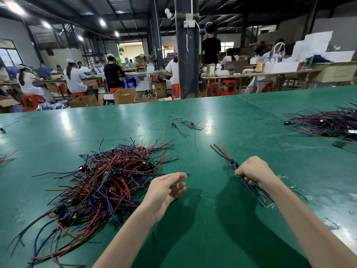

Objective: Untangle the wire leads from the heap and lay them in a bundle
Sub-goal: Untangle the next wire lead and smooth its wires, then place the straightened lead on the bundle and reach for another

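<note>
Wire leads are being sorted by two bare hands on a green table (pixel 212 225).
A small bundle (pixel 230 161) is being gripped in the curled right hand (pixel 253 172), with ends sticking out ahead of and behind it. The left hand (pixel 166 187) is being held half open, fingers loosely curved, with a thin wire (pixel 187 174) at its fingertips; whether that wire is pinched cannot be told. One tangled heap (pixel 108 182) is lying just left of the left hand, and three loose leads (pixel 182 121) are lying beyond both hands.

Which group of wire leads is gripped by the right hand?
The small straight bundle in the right hand; the tangled heap, the loose leads beyond and the far-right pile lie apart.
</note>
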Available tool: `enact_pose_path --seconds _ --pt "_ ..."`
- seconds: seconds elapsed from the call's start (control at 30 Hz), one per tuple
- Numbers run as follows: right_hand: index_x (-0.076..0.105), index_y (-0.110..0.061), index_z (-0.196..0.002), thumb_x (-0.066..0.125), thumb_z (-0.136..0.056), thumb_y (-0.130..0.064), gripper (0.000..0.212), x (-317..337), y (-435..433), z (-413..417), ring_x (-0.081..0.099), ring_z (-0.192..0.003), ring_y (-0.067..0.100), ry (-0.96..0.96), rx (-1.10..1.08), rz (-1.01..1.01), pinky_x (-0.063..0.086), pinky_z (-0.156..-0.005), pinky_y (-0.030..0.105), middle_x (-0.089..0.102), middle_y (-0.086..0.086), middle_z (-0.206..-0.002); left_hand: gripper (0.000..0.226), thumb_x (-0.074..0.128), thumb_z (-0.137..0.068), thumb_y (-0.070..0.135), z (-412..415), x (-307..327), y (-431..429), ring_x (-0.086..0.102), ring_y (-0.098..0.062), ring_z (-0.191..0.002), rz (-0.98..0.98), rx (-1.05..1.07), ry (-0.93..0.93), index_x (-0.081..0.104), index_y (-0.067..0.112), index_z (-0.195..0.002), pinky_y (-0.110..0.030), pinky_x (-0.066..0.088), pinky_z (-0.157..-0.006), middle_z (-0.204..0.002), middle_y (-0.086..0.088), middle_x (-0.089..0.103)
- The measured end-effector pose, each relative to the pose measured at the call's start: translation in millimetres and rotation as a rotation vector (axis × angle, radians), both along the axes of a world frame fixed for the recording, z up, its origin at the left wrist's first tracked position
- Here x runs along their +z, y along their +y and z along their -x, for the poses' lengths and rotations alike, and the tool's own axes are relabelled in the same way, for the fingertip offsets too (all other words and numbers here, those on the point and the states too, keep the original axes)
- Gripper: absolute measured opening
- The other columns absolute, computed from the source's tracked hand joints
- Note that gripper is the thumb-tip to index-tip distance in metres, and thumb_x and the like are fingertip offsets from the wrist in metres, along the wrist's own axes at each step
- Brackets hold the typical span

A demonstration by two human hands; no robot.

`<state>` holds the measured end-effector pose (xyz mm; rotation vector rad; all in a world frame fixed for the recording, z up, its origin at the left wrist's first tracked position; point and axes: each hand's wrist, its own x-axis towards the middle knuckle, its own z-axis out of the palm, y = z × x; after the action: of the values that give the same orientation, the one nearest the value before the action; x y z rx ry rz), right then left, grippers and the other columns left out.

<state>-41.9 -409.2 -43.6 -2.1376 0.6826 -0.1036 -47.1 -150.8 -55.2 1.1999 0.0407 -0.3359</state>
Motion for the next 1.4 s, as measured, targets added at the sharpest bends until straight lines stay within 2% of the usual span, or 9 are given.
enact_pose_path --seconds 0.1,0.27,0.47,0.53,0.77,0.97,1.17,1.27,1.4 --pt "0.069 0.000 -0.079 0.072 -0.072 -0.010 0.012 -2 -2 -2 0.056 -0.066 0.026 0.076 -0.015 0.207 0.050 -0.064 0.031 0.064 0.017 -0.077 0.017 0.052 -0.093 0.001 1 -1 -1 0.062 -0.013 -0.063 -0.045 0.003 -0.039 0.068 -0.003 -0.088 -0.024 0.057 -0.068 -0.080 -0.006 0.071" --pt "0.066 -0.007 -0.090 0.065 -0.079 -0.015 0.013 1 10 3 0.051 -0.082 0.031 0.127 -0.020 0.433 0.042 -0.070 0.029 0.060 0.016 -0.096 0.014 0.056 -0.091 0.001 5 -7 -7 0.058 -0.010 -0.059 -0.278 -0.021 -0.185 0.068 0.003 -0.086 -0.029 0.056 -0.072 -0.081 -0.008 0.065" --pt "0.057 -0.013 -0.095 0.054 -0.080 -0.007 0.017 -6 53 11 0.057 -0.096 0.033 -0.183 0.135 0.532 0.041 -0.075 0.033 0.058 0.010 -0.103 0.019 0.066 -0.087 0.018 6 -19 -3 0.047 -0.004 -0.059 -0.926 0.119 -0.759 0.051 0.031 -0.086 -0.010 0.039 -0.062 -0.080 0.007 0.054" --pt "0.052 -0.018 -0.089 0.053 -0.080 -0.006 0.016 -12 72 14 0.056 -0.092 0.029 -0.267 0.244 0.491 0.039 -0.075 0.033 0.058 0.006 -0.100 0.024 0.064 -0.088 0.019 7 -21 -2 0.049 -0.004 -0.065 -0.977 0.136 -0.827 0.044 0.031 -0.084 -0.011 0.036 -0.064 -0.078 0.009 0.052" --pt "0.046 -0.020 -0.080 0.049 -0.079 -0.002 0.019 -29 109 24 0.048 -0.076 0.022 -0.410 0.421 0.409 0.036 -0.070 0.031 0.048 -0.003 -0.083 0.008 0.041 -0.098 0.013 2 -16 -1 0.048 -0.012 -0.087 -0.986 0.181 -0.887 0.038 0.021 -0.098 -0.020 0.035 -0.078 -0.102 0.001 0.046" --pt "0.048 -0.018 -0.082 0.049 -0.080 -0.001 0.017 -31 111 24 0.046 -0.073 0.022 -0.469 0.429 0.432 0.035 -0.066 0.031 0.051 -0.001 -0.084 0.025 0.038 -0.093 -0.001 -28 13 19 0.047 -0.020 -0.104 -0.995 0.311 -0.857 0.045 0.006 -0.116 -0.028 0.038 -0.094 -0.114 -0.006 0.044" --pt "0.052 -0.014 -0.086 0.047 -0.083 -0.004 0.012 -35 112 22 0.047 -0.075 0.022 -0.473 0.468 0.461 0.035 -0.066 0.030 0.052 0.000 -0.088 0.045 0.044 -0.090 0.012 -78 18 38 0.028 -0.027 -0.125 -1.878 0.116 -0.812 0.044 0.022 -0.134 -0.048 0.026 -0.099 -0.137 -0.004 0.037" --pt "0.052 -0.016 -0.086 0.047 -0.083 -0.003 0.014 -36 111 20 0.043 -0.072 0.019 -0.476 0.466 0.436 0.030 -0.064 0.027 0.048 -0.004 -0.084 0.038 0.048 -0.093 0.025 -86 8 37 0.026 -0.027 -0.128 -2.029 -0.014 -0.756 0.048 0.027 -0.131 -0.051 0.023 -0.100 -0.139 0.001 0.040" --pt "0.050 -0.020 -0.079 0.048 -0.080 0.000 0.019 -36 110 18 0.042 -0.069 0.017 -0.489 0.444 0.328 0.033 -0.064 0.027 0.044 -0.008 -0.075 0.028 0.051 -0.093 0.025 -86 2 38 0.031 -0.023 -0.123 -2.038 0.111 -0.836 0.053 0.029 -0.121 -0.048 0.020 -0.098 -0.130 0.006 0.048"
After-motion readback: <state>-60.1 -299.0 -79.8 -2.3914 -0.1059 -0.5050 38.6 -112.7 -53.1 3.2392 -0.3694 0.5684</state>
